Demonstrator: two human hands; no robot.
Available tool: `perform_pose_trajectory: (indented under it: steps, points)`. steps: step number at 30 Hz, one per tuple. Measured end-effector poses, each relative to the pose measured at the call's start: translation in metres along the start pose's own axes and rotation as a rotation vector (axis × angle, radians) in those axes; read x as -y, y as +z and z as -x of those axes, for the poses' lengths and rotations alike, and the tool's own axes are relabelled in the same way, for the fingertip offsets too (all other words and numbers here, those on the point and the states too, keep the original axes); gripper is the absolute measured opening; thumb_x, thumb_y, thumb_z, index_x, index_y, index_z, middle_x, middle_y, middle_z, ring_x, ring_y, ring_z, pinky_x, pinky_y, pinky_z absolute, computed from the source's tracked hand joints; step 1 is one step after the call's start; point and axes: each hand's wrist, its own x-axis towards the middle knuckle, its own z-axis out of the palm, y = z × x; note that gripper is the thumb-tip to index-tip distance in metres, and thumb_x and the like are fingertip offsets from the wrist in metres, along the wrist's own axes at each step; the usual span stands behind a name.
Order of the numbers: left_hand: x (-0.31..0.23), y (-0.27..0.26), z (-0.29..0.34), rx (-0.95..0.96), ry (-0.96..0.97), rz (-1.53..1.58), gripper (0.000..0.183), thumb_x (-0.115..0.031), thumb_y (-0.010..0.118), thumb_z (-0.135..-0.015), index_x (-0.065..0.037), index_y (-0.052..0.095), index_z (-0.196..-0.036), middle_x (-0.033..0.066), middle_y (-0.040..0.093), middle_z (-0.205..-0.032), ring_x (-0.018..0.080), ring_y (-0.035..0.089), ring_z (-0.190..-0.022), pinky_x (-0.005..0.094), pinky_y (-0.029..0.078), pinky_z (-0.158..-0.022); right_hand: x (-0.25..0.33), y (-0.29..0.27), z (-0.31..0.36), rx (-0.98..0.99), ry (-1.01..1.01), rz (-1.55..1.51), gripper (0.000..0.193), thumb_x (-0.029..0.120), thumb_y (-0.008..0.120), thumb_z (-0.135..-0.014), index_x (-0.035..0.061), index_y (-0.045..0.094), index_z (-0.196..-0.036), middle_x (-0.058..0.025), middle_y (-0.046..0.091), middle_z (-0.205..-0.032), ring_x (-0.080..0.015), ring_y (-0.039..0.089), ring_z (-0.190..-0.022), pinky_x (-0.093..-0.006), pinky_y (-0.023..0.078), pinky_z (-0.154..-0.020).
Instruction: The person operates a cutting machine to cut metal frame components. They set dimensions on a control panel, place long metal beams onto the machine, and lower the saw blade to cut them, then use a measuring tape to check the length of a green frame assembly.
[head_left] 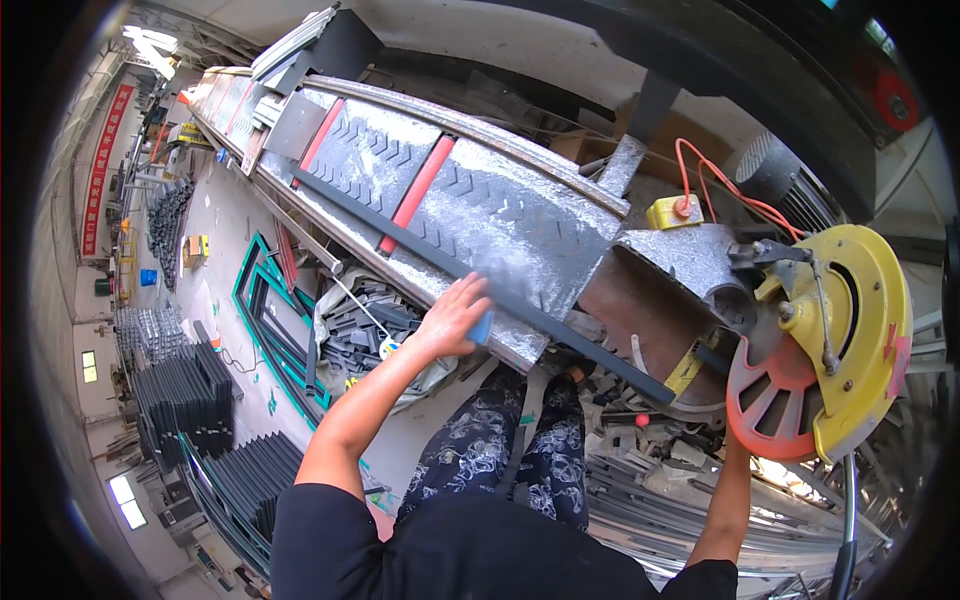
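A long dark grey metal bar (pixel 420 246) lies lengthwise along the near side of the worktable (pixel 520 215) and runs right to a cut-off saw. My left hand (pixel 455 318) is closed over the bar near its middle, with a small blue piece (pixel 482 328) by the palm. The saw has a yellow blade guard (pixel 868 330) and a slotted orange-red guard (pixel 775 398). My right forearm (pixel 724 505) reaches up behind the orange-red guard, which hides that hand and its fingers. Beside the bar's right end sits a yellow block (pixel 684 372).
Red strips (pixel 418 192) cross the dusty table. A yellow box (pixel 675 211) with orange cables sits behind the saw. Scrap offcuts (pixel 370 325) and a green frame (pixel 262 310) lie on the floor at left. Stacked dark profiles (pixel 185 400) stand farther left; long metal bars (pixel 650 515) lie at lower right.
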Motion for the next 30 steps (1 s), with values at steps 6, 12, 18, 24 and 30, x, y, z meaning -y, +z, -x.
perform_pose_trajectory:
  steps: [6,12,18,24,30]
  points:
    - [0.037,0.012,-0.037,0.171,0.008,0.076,0.065,-0.031,0.066,-0.056,0.003,0.048,-0.108,0.021,0.054,-0.108,0.0369,0.05,-0.109,0.0474,0.032,-0.102,0.124,-0.037,-0.014,-0.163,-0.304,-0.265,0.044,0.005,0.066,-0.068,0.003,0.054,-0.11,-0.0187,0.054,-0.11,-0.0363,0.047,-0.109,-0.0453,0.037,-0.094]
    - [0.038,0.016,-0.022,0.068,0.067,0.049,0.055,-0.032,0.066,-0.056,0.0,0.048,-0.097,0.0165,0.055,-0.085,0.0352,0.056,-0.086,0.0439,0.043,-0.08,0.308,-0.095,-0.033,-0.417,-0.572,-0.246,0.037,0.014,0.073,-0.06,0.0069,0.059,-0.093,-0.009,0.058,-0.086,-0.0299,0.054,-0.087,-0.0418,0.043,-0.074]
    - [0.034,0.029,-0.007,0.073,-0.015,0.079,0.055,-0.034,0.069,-0.058,-0.002,0.049,-0.098,0.0168,0.058,-0.089,0.0336,0.058,-0.09,0.0443,0.041,-0.085,0.497,-0.074,-0.083,-0.398,-0.686,-0.386,0.011,0.017,0.064,-0.07,0.0109,0.058,-0.078,-0.006,0.059,-0.079,-0.0253,0.056,-0.08,-0.0401,0.044,-0.07]
    - [0.051,0.036,0.004,0.054,-0.031,0.138,0.052,-0.033,0.068,-0.058,-0.002,0.048,-0.094,0.0162,0.058,-0.089,0.0345,0.056,-0.091,0.0436,0.04,-0.085,0.445,-0.107,-0.029,-0.379,-0.505,-0.374,0.061,0.02,0.074,-0.063,0.0111,0.053,-0.119,-0.0088,0.056,-0.109,-0.0261,0.052,-0.108,-0.0405,0.041,-0.091]
    - [0.05,0.019,0.001,-0.008,0.016,0.09,0.053,-0.03,0.068,-0.054,-0.003,0.049,-0.095,0.0146,0.055,-0.085,0.034,0.054,-0.087,0.043,0.039,-0.083,0.29,-0.082,-0.02,-0.315,-0.234,-0.125,0.052,0.023,0.075,-0.065,0.0073,0.055,-0.11,-0.0107,0.055,-0.107,-0.0296,0.051,-0.103,-0.0419,0.042,-0.089]
